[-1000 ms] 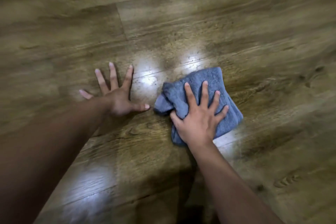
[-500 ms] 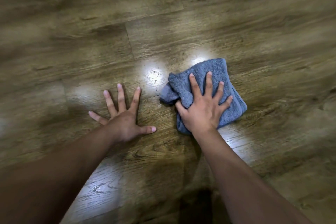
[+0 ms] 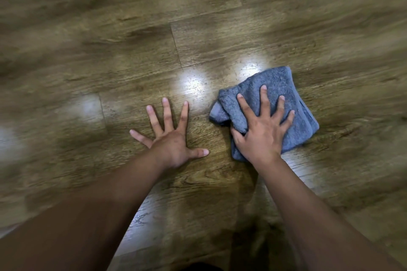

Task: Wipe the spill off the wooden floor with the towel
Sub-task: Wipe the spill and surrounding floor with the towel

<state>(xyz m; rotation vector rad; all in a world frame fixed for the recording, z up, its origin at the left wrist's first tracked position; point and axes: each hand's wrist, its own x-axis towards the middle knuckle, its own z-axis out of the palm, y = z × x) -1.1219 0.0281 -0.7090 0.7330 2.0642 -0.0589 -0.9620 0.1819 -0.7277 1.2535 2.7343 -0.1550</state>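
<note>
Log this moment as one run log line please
step: wiping | right hand: flat, pressing blue towel | left hand: spread flat on wooden floor, beside towel | spill: not discernible, only glare

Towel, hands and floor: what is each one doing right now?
blue towel: bunched up, flat on the floor, under the right hand.
right hand: fingers spread, pressing on the towel.
left hand: fingers spread, resting on bare floor, apart from the towel.
wooden floor: shiny with light glare; spill hard to make out.
</note>
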